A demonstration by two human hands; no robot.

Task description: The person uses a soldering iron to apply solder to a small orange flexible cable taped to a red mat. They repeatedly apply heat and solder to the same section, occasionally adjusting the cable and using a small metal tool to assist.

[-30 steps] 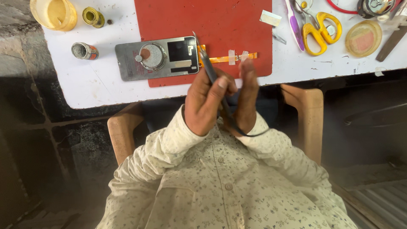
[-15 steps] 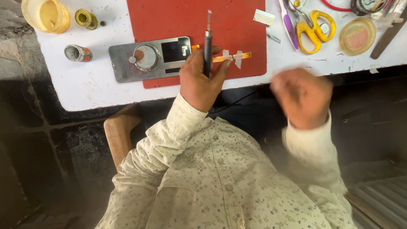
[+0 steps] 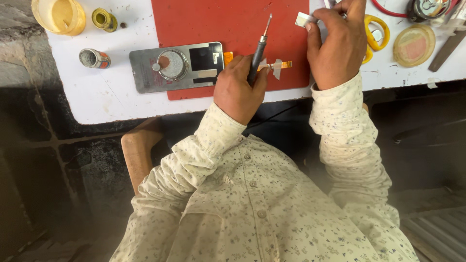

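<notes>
Soldering-iron-like black pen tool with a thin metal tip (image 3: 258, 51) is what I see in my left hand (image 3: 238, 92), standing up off the near edge of the red rectangular work mat (image 3: 233, 29) on the white tabletop (image 3: 97, 102), tip pointing away from me. My fingers are curled tight around its lower barrel, thumb pressed to the side. I judge it light, stiff and not slippery, best held low on the dark grip and kept clear of the metal end. Left of it lies a flat grey metal phone back plate (image 3: 177, 65), rigid but easily scratched. Just beside the tool's shaft sits a small orange flex ribbon with white tabs (image 3: 276, 65), flimsy and likely fragile; I would lift it by a tab. My right hand (image 3: 337, 43) pinches a tiny white paper-like piece (image 3: 303, 19) between thumb and fingertips, near yellow-handled scissors (image 3: 376, 34).
</notes>
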